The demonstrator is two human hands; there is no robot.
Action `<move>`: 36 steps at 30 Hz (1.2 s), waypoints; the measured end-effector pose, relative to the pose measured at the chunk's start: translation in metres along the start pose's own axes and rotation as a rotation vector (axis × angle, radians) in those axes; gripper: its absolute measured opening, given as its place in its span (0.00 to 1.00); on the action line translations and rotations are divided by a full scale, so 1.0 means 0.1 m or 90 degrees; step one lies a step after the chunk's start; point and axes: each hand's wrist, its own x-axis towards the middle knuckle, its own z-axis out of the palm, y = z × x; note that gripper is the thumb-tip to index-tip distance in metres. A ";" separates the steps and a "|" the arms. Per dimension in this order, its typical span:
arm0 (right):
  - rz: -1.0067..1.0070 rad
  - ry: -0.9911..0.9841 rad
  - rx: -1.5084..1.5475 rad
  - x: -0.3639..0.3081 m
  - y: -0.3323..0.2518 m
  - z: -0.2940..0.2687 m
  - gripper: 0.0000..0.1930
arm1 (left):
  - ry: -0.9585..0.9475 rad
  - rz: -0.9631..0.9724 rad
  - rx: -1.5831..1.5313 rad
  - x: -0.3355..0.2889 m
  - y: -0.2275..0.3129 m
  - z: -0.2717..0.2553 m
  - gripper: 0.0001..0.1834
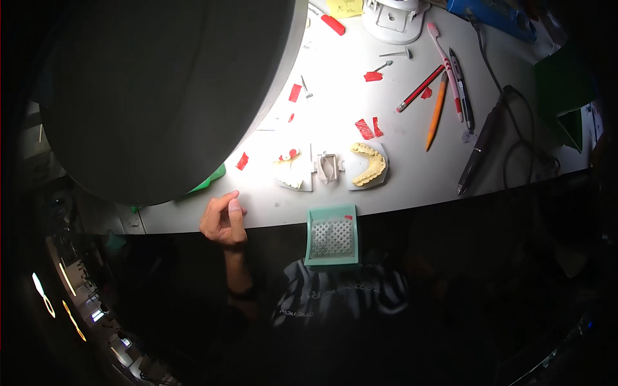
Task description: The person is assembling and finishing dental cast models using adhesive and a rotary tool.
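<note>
My left hand (225, 219) is at the near edge of the table, left of the dental models, with its fingers curled. The thumb and forefinger tips are close together, and I cannot make out anything between them. Two dental casts lie open on the table, joined by a metal hinge articulator (327, 167). The left cast (290, 172) has cream teeth with red wax at its upper part. The right cast (369, 165) has a full cream tooth arch on a grey base. Out of view is my right hand.
A turquoise tray (310, 235) with a perforated grid hangs at the table's front edge. A large dark lamp shade (174, 90) covers the upper left. Red wax pieces (364, 129), an orange pencil (437, 112), a pink toothbrush (449, 71) and a black corded handpiece (479, 151) lie around.
</note>
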 end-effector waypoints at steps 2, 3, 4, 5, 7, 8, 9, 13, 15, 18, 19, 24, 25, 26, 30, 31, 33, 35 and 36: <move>0.087 -0.116 0.225 0.34 0.14 -0.64 0.13 | 0.014 -0.015 0.005 -0.01 0.04 -0.03 0.09; 0.134 -0.177 0.337 0.39 0.17 -0.77 0.13 | 0.024 -0.019 0.014 -0.01 0.06 -0.04 0.09; 0.132 -0.180 0.338 0.39 0.19 -0.78 0.13 | 0.033 -0.024 0.021 -0.02 0.06 -0.04 0.09; 0.148 -0.141 0.310 0.38 0.19 -0.79 0.13 | 0.032 -0.027 0.022 -0.03 0.05 -0.03 0.09; 0.164 -0.107 0.284 0.35 0.17 -0.80 0.14 | 0.027 -0.039 0.008 -0.04 0.02 -0.01 0.09; 0.188 -0.120 0.276 0.44 0.25 -1.02 0.14 | 0.035 -0.048 0.028 -0.04 0.08 -0.05 0.09; 0.228 -0.133 0.267 0.53 0.25 -1.25 0.15 | 0.018 -0.036 0.013 -0.04 0.06 -0.06 0.09; 0.278 -0.183 0.386 0.99 0.10 -1.94 0.14 | -0.050 -0.034 -0.028 -0.04 0.12 -0.13 0.09; 0.326 -0.210 0.465 0.28 1.78 -2.01 0.14 | -0.128 -0.018 -0.054 0.06 0.26 -0.19 0.10; 0.424 -0.251 0.562 0.56 1.46 -2.69 0.14 | -0.141 0.036 -0.062 0.25 0.27 -0.03 0.10; 0.447 -0.257 0.595 0.96 0.98 -2.98 0.14 | -0.167 0.062 -0.071 0.31 0.32 0.03 0.15; 0.072 0.110 0.652 0.96 0.74 -4.10 0.16 | -0.243 0.277 0.088 0.48 0.48 0.15 0.38; 0.110 0.276 0.756 1.10 0.74 -4.00 0.15 | -0.219 0.276 0.114 0.46 0.50 0.04 0.38; 0.106 0.435 0.697 1.19 0.64 -4.10 0.12 | -0.340 0.201 0.093 0.58 0.56 0.08 0.41; -0.015 0.527 0.260 2.11 0.68 -4.07 0.21 | -0.521 0.015 0.054 0.75 0.61 0.03 0.47; 0.006 0.525 0.085 2.23 0.61 -4.01 0.27 | -0.529 0.096 -0.001 0.74 0.43 0.13 0.48; 0.049 0.526 0.028 2.37 0.62 -3.85 0.34 | -0.407 0.237 0.086 0.56 0.28 0.30 0.47; 0.084 0.521 -0.004 2.34 0.63 -3.78 0.36 | -0.342 0.241 0.153 0.36 0.26 0.45 0.44; 0.092 0.514 0.008 2.34 0.65 -3.82 0.37 | -0.350 0.233 0.149 0.30 0.23 0.48 0.44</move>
